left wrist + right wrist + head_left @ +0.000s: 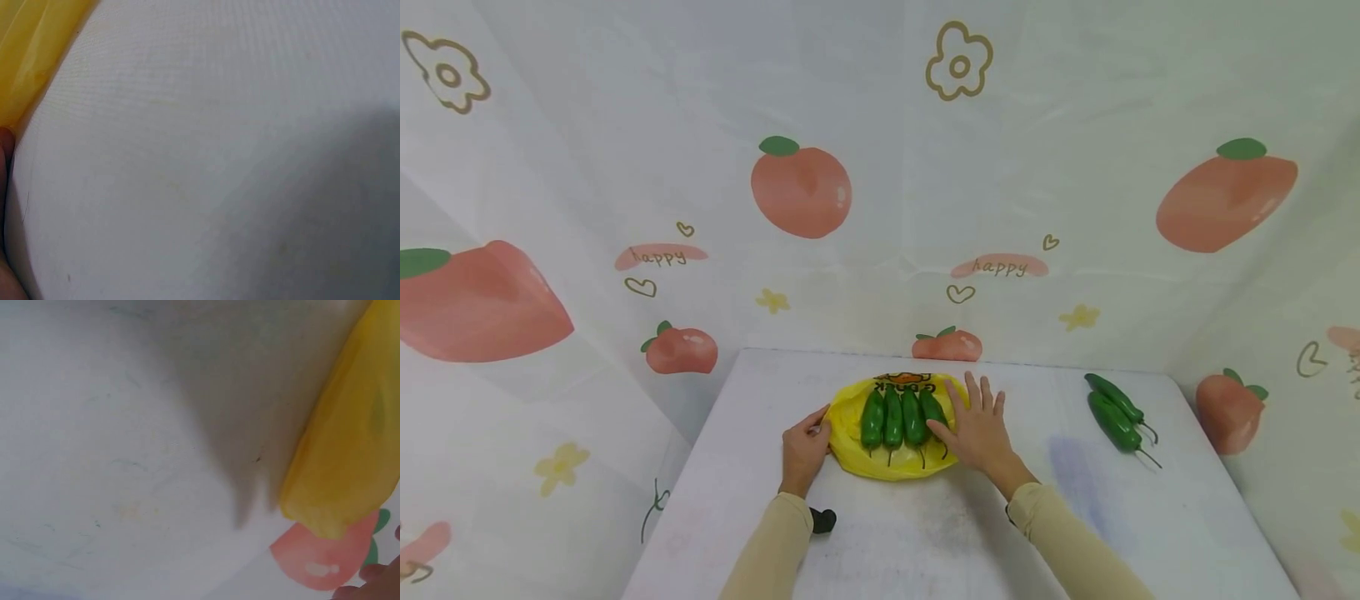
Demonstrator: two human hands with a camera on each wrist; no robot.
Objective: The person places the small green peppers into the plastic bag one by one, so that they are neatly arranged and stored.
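A yellow plastic bag (848, 442) with dark print lies spread on the white table, and several green peppers (892, 421) rest side by side on it, stems toward me. At the bag's left edge my left hand (803, 452) pinches the rim between thumb and fingers. On the right side my right hand (983, 432) has its fingers spread and straight, touching the bag beside the outermost pepper. The left wrist view catches only a corner of the yellow bag (31, 50) and a bit of fingertip. In the right wrist view the bag (340, 450) bulges near some fingers (378, 584).
Two more green peppers (1114, 421) lie together at the right of the white table (887, 542). Behind and at the sides hangs a white cloth (880, 100) printed with fruit and flowers. A black wrist device (823, 521) sits at the left cuff.
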